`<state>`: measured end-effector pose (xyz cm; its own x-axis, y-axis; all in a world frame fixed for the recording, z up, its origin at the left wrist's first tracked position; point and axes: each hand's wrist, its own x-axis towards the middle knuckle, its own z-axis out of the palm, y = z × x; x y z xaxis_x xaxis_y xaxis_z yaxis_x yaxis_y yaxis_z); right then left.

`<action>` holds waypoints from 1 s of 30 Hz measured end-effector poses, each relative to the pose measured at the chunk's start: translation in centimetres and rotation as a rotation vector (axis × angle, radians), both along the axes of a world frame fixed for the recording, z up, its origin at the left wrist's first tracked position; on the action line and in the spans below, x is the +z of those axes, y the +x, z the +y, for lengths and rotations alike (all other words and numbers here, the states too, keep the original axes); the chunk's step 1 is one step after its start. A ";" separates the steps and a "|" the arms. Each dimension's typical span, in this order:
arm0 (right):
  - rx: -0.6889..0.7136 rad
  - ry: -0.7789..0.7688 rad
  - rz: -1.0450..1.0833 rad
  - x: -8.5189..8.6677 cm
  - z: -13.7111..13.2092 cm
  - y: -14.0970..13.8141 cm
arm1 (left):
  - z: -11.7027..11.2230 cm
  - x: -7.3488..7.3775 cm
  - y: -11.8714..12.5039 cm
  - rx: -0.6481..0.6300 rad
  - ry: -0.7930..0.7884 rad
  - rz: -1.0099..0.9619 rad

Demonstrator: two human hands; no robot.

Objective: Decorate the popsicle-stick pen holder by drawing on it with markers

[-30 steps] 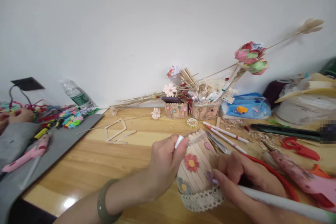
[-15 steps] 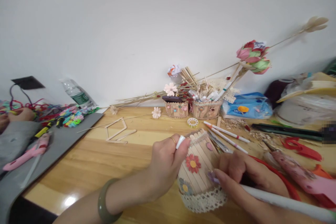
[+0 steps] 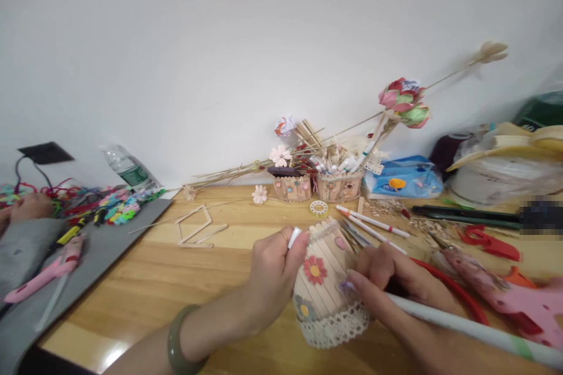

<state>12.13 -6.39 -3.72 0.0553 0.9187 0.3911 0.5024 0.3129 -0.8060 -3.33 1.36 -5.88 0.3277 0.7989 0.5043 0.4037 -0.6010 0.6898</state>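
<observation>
A small craft-stick holder stands tilted between my hands, with a red flower, a grey-blue flower and a white lace band around its lower end. My left hand is closed at its upper left side, gripping it, with a white pen cap sticking out between thumb and finger. In my right hand is a white marker pen, its front end at the holder's face. A small purple patch shows at my right fingertips; whether it is pen tip or drawing I cannot tell.
Behind are two decorated stick boxes with pens and dried stems, and a blue wipes pack. Markers, scissors and a pink glue gun lie right. At left, another person's hand is near colourful yarn.
The camera view has shifted slightly. Both hands and the holder appear a little further left in the picture. The grips stay the same, with the pen's front end still at the holder's face.
</observation>
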 end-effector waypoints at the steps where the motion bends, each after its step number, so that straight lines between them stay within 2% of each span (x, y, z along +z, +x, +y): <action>1: -0.003 0.003 -0.003 0.1 -0.1 0.0 | 0.0 0.0 0.0 0.004 0.000 0.001; 3: 0.002 0.026 0.028 0.1 -0.2 0.0 | 0.1 -0.1 0.0 0.014 0.000 0.006; 9: 0.035 -0.033 0.159 -0.7 -0.1 0.0 | 0.0 0.1 0.1 0.027 -0.041 0.016; 17: 0.110 -0.029 0.206 -1.7 0.1 0.3 | 0.0 0.1 0.1 0.026 -0.053 0.000; 30: 0.106 -0.016 0.200 -1.2 0.2 0.1 | -0.1 0.1 0.1 0.053 -0.035 0.016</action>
